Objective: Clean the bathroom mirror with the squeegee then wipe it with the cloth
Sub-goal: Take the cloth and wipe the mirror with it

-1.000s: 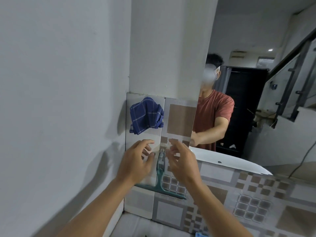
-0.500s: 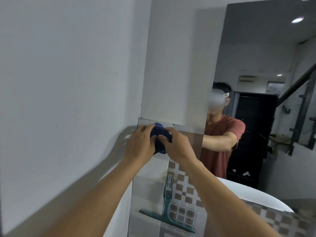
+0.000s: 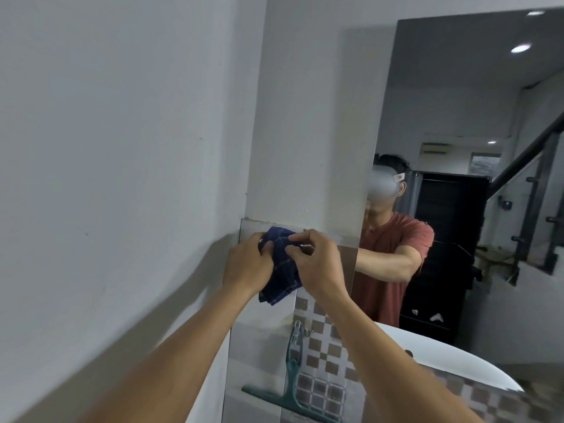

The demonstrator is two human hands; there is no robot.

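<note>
Left hand (image 3: 247, 265), right hand (image 3: 319, 265) pinch cloth (image 3: 282, 277) at tile (image 3: 261, 329) top edge; squeegee (image 3: 290, 389) below.

cloth (image 3: 282, 271) | hung free before | now gripped: left hand (image 3: 247, 265), right hand (image 3: 319, 264)

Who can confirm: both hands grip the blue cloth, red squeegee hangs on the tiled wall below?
Wrong colour: the squeegee is teal, not red, per the head view. Left hand and right hand both grip the blue cloth, and the squeegee hangs on the tiled wall below.
</note>
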